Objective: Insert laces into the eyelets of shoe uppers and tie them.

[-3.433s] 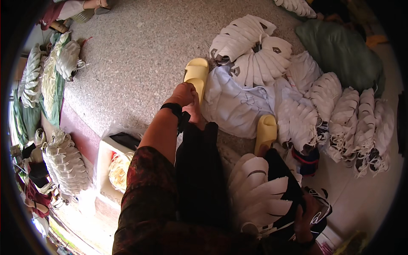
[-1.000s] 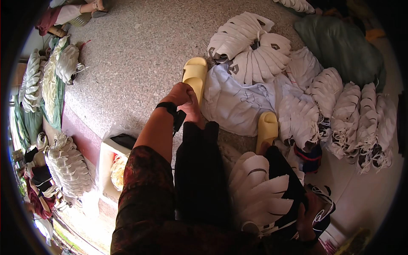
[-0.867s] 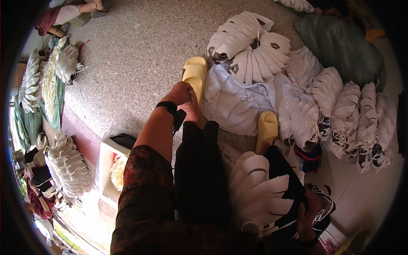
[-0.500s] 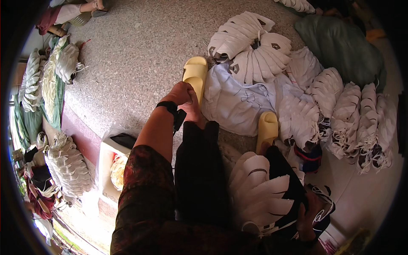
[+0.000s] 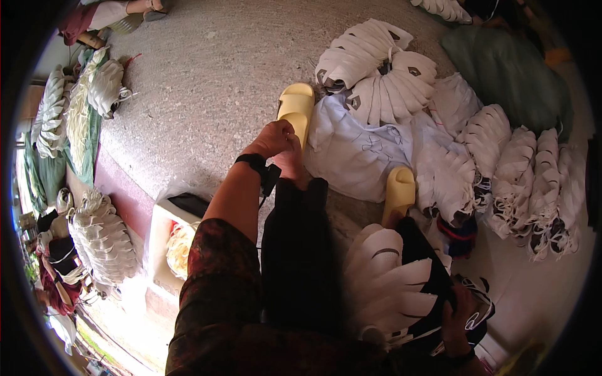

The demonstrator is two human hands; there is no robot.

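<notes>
My left hand (image 5: 273, 138), with a black band at its wrist, reaches down to my left foot. Its fingers are curled closed at the foot, and whatever they may hold is hidden. That foot is in a yellow slipper (image 5: 295, 103); another yellow slipper (image 5: 399, 188) is on my right foot. Across my lap on the right lies a bundle of overlapping white shoe uppers (image 5: 392, 276) with loose laces. My right hand (image 5: 461, 316) is closed around the dark, laced end of this bundle, in dim light.
More bundles of white shoe uppers (image 5: 392, 88) lie ahead on a white sack (image 5: 354, 150) and along the right. A dark green sack (image 5: 508, 75) is behind them. At left stand a white box (image 5: 160, 232) and further bundles (image 5: 100, 232). Another person's leg (image 5: 110, 15) shows far left.
The view has shifted slightly, so everything sits a little further right. My left hand stays at the foot with its fingers curled, and my right hand stays on the bundle.
</notes>
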